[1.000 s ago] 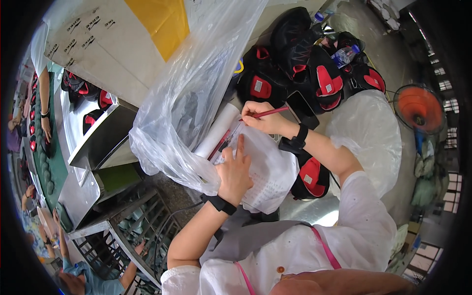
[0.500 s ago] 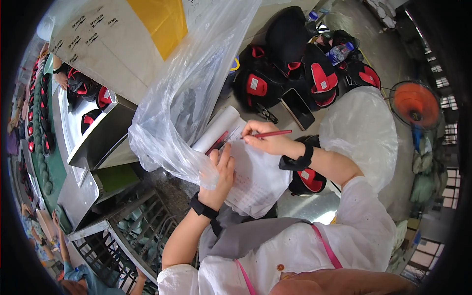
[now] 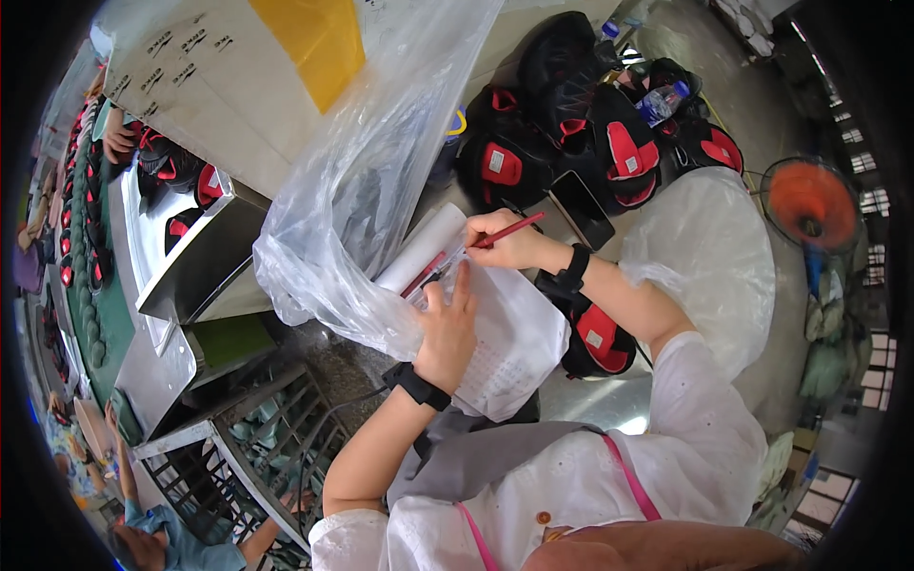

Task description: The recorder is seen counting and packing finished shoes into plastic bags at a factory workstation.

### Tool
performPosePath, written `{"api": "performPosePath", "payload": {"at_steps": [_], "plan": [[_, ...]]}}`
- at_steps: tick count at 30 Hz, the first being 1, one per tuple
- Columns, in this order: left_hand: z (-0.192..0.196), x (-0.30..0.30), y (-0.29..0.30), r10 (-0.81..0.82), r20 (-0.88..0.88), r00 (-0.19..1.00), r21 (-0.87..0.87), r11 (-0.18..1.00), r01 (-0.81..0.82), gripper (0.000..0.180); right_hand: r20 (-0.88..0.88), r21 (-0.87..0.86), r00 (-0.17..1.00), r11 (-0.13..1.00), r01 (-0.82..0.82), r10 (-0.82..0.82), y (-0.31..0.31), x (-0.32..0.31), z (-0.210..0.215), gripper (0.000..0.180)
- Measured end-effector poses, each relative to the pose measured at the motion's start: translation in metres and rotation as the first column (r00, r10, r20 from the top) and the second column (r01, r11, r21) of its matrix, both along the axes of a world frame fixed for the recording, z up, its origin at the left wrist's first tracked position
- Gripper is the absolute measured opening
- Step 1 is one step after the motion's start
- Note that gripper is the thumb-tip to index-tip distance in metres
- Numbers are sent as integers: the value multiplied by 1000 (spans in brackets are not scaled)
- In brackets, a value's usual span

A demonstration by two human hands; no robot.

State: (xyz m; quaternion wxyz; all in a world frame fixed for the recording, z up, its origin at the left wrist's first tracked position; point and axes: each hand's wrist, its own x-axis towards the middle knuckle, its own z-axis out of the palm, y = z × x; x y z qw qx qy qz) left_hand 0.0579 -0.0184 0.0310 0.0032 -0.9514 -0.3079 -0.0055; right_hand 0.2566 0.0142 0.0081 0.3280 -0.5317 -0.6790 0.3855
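Note:
My right hand (image 3: 503, 238) is closed around a slim red pen (image 3: 520, 226), with its fingertips over the upper part of a white sheet of paper (image 3: 505, 333) that bears rows of handwriting. My left hand (image 3: 447, 328) rests on the same sheet just below, index finger stretched toward the right hand and the others partly bent. Beside its fingertips lies a slender red stick-like item (image 3: 422, 276) along the rolled part of the paper (image 3: 424, 247). Clear plastic sheeting (image 3: 328, 247) drapes against the left hand's wrist side. Both wrists wear black bands.
Black-and-red shoes (image 3: 500, 167) crowd the table beyond, near a black phone (image 3: 581, 209) and a plastic bottle (image 3: 662, 103). A translucent bag (image 3: 705, 266) and an orange fan (image 3: 809, 205) are at right. A metal crate (image 3: 248, 466) stands lower left, with co-workers beyond.
My left hand has slid slightly right and its index finger now reaches farther up the sheet. My right hand has shifted slightly up and left, with the pen tilted more steeply.

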Motion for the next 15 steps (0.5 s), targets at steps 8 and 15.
{"api": "performPosePath", "payload": {"at_steps": [8, 15], "plan": [[-3, -2, 1, 28, 86, 996, 7, 1000, -28, 20, -28, -80, 999, 997, 16, -18, 1, 0, 1, 13], [-1, 0, 5, 25, 84, 996, -7, 1000, -24, 23, -25, -23, 1000, 1000, 4, -5, 1, 0, -3, 12]]}}
